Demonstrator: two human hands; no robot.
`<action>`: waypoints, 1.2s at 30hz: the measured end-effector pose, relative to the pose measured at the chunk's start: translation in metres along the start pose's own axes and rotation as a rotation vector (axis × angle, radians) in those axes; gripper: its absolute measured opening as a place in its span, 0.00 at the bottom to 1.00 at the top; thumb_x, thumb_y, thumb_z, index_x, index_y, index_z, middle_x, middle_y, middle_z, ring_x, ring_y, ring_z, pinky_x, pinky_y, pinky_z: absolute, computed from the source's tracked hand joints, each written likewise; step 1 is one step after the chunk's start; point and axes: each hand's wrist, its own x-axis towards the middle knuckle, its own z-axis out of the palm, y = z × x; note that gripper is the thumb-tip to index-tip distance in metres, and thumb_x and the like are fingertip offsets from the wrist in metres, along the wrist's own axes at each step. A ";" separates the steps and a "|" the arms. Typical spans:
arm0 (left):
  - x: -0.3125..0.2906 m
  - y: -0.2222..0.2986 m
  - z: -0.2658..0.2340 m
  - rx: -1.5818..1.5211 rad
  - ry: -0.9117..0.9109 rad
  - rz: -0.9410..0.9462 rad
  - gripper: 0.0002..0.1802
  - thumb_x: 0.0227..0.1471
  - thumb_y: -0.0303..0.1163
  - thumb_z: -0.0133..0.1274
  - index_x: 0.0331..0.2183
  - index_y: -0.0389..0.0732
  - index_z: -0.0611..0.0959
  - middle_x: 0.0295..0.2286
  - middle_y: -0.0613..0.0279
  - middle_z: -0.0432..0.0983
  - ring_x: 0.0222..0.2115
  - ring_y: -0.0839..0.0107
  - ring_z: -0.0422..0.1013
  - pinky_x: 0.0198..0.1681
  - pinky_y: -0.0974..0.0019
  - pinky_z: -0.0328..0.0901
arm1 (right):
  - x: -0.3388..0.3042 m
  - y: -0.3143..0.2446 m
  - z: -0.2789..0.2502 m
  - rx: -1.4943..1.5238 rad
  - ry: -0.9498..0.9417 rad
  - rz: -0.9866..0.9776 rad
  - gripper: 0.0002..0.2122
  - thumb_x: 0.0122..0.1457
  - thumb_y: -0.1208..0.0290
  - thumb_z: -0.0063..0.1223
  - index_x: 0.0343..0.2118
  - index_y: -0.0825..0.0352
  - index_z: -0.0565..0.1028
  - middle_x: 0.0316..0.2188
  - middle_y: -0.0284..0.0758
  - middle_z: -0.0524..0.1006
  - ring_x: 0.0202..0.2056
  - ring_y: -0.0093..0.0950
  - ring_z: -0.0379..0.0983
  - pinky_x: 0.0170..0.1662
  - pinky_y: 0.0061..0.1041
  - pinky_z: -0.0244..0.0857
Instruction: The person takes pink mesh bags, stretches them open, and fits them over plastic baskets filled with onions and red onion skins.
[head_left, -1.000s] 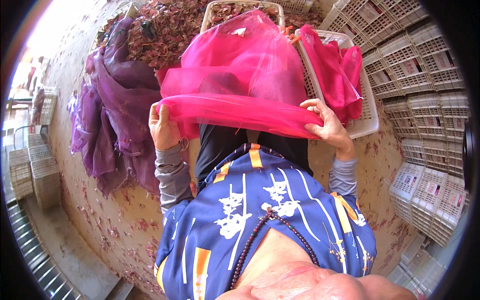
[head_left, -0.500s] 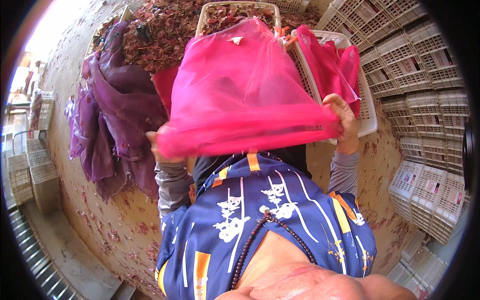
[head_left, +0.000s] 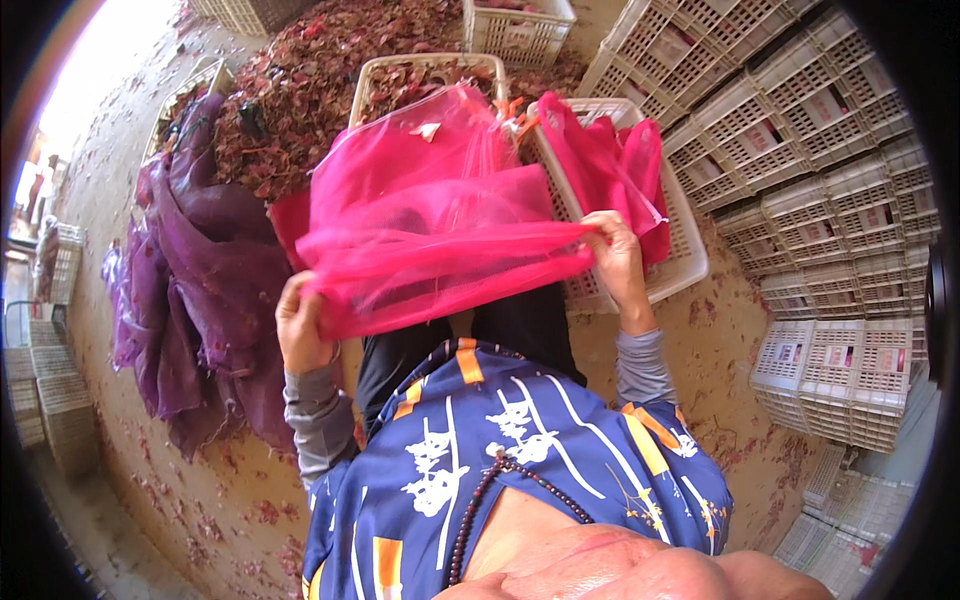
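A bright pink, see-through mesh bag spreads over my lap, its near part gathered into a loose folded band. My left hand is closed on the left end of that band. At the band's right end, the fingers of my right hand pinch the cloth, a little higher than the left. Darker shapes show faintly through the mesh; I cannot make out what they are. A small pale scrap lies on the bag's far part.
More pink mesh lies in a white crate at my right. Purple netting is heaped at my left. Ahead are a pile of dry reddish skins and another white crate. Stacked plastic crates line the right side.
Both hands have moved the near edge of the pink bag, which now lies in looser folds with its right end higher. The whole view has shifted slightly, showing more crates ahead.
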 end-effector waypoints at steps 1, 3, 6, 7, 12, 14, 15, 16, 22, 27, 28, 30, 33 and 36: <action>-0.004 0.000 -0.002 0.175 -0.142 -0.049 0.06 0.55 0.27 0.54 0.37 0.37 0.79 0.27 0.71 0.73 0.29 0.80 0.68 0.33 0.74 0.64 | 0.007 0.003 -0.004 -0.066 0.157 -0.082 0.04 0.57 0.81 0.53 0.35 0.69 0.75 0.29 0.28 0.74 0.33 0.19 0.70 0.39 0.20 0.65; -0.012 0.012 0.025 0.617 -0.499 -0.276 0.05 0.54 0.26 0.53 0.30 0.34 0.80 0.22 0.75 0.68 0.24 0.84 0.62 0.26 0.74 0.59 | 0.010 -0.010 -0.009 0.885 0.355 0.268 0.07 0.59 0.80 0.49 0.40 0.67 0.76 0.29 0.32 0.77 0.28 0.21 0.73 0.35 0.18 0.69; -0.010 0.008 0.015 0.909 -0.474 -0.261 0.11 0.52 0.35 0.55 0.34 0.37 0.79 0.25 0.67 0.73 0.26 0.76 0.69 0.28 0.70 0.65 | 0.000 0.005 -0.031 1.075 -0.051 0.381 0.07 0.60 0.75 0.48 0.40 0.67 0.75 0.29 0.30 0.77 0.27 0.17 0.71 0.31 0.14 0.65; -0.026 0.003 0.007 1.233 -0.076 -0.076 0.14 0.51 0.39 0.55 0.35 0.39 0.78 0.29 0.63 0.76 0.28 0.70 0.73 0.30 0.66 0.68 | -0.001 -0.014 -0.031 1.054 -0.265 0.420 0.08 0.60 0.73 0.49 0.40 0.66 0.76 0.29 0.29 0.77 0.27 0.16 0.70 0.30 0.13 0.63; 0.003 0.008 -0.009 -0.594 0.005 0.144 0.14 0.55 0.39 0.55 0.40 0.42 0.76 0.38 0.58 0.77 0.40 0.68 0.73 0.43 0.63 0.68 | -0.011 -0.061 0.000 0.434 -0.763 0.278 0.27 0.47 0.63 0.65 0.50 0.67 0.69 0.39 0.33 0.76 0.42 0.20 0.71 0.48 0.19 0.63; 0.011 0.006 -0.015 -0.205 -0.020 0.306 0.15 0.56 0.36 0.55 0.43 0.40 0.75 0.38 0.61 0.75 0.42 0.72 0.72 0.46 0.66 0.66 | -0.012 -0.066 0.007 0.173 -0.842 0.157 0.31 0.44 0.64 0.67 0.51 0.67 0.67 0.43 0.35 0.74 0.48 0.23 0.68 0.55 0.23 0.58; 0.013 0.001 -0.018 -0.149 0.034 0.320 0.15 0.56 0.35 0.55 0.44 0.40 0.74 0.39 0.62 0.75 0.42 0.72 0.71 0.46 0.66 0.66 | -0.013 -0.070 0.008 0.083 -0.860 0.137 0.32 0.43 0.65 0.68 0.52 0.67 0.66 0.45 0.36 0.73 0.50 0.24 0.66 0.57 0.25 0.56; 0.010 -0.003 -0.019 -0.089 0.093 0.331 0.16 0.56 0.33 0.55 0.44 0.39 0.73 0.39 0.62 0.74 0.42 0.73 0.71 0.47 0.66 0.66 | -0.016 -0.069 0.010 -0.012 -0.823 0.089 0.27 0.47 0.69 0.64 0.51 0.67 0.66 0.41 0.35 0.74 0.47 0.24 0.68 0.53 0.24 0.60; 0.007 -0.014 -0.010 -0.450 0.251 0.141 0.17 0.58 0.24 0.48 0.50 0.37 0.72 0.37 0.64 0.74 0.39 0.75 0.71 0.46 0.69 0.66 | -0.006 -0.051 0.016 -0.227 -0.285 -0.018 0.07 0.54 0.78 0.56 0.36 0.68 0.74 0.30 0.34 0.74 0.34 0.26 0.72 0.39 0.26 0.66; -0.005 0.001 0.015 0.365 -0.145 0.018 0.15 0.54 0.20 0.48 0.45 0.36 0.77 0.26 0.75 0.70 0.23 0.83 0.65 0.25 0.76 0.60 | 0.009 -0.019 0.001 0.095 0.185 -0.024 0.06 0.59 0.79 0.50 0.37 0.69 0.77 0.31 0.32 0.76 0.27 0.23 0.71 0.36 0.21 0.67; -0.005 0.000 0.024 0.594 -0.217 0.070 0.10 0.54 0.21 0.50 0.39 0.35 0.80 0.22 0.77 0.67 0.21 0.86 0.62 0.22 0.75 0.58 | 0.006 -0.022 -0.003 0.576 0.205 0.141 0.08 0.60 0.78 0.49 0.42 0.68 0.77 0.33 0.34 0.77 0.28 0.21 0.72 0.33 0.19 0.68; -0.009 0.023 0.028 0.741 -0.510 -0.271 0.09 0.56 0.26 0.50 0.26 0.32 0.79 0.17 0.75 0.63 0.21 0.85 0.60 0.23 0.76 0.58 | 0.005 -0.018 -0.024 1.093 -0.110 0.268 0.10 0.61 0.75 0.49 0.45 0.68 0.75 0.33 0.35 0.78 0.29 0.20 0.73 0.32 0.19 0.69; -0.022 -0.032 -0.030 -0.249 -0.411 0.006 0.16 0.57 0.44 0.52 0.29 0.39 0.79 0.26 0.63 0.75 0.27 0.72 0.71 0.29 0.60 0.66 | -0.002 -0.026 -0.031 1.234 -0.339 0.397 0.15 0.60 0.71 0.50 0.49 0.68 0.71 0.34 0.36 0.78 0.30 0.20 0.74 0.31 0.18 0.70; -0.021 0.009 0.001 -0.697 -0.128 -0.022 0.22 0.55 0.50 0.54 0.39 0.39 0.76 0.35 0.61 0.76 0.34 0.64 0.73 0.43 0.56 0.67 | -0.007 -0.041 -0.027 0.906 -0.487 0.416 0.20 0.55 0.65 0.59 0.48 0.67 0.70 0.39 0.34 0.76 0.34 0.19 0.73 0.39 0.17 0.68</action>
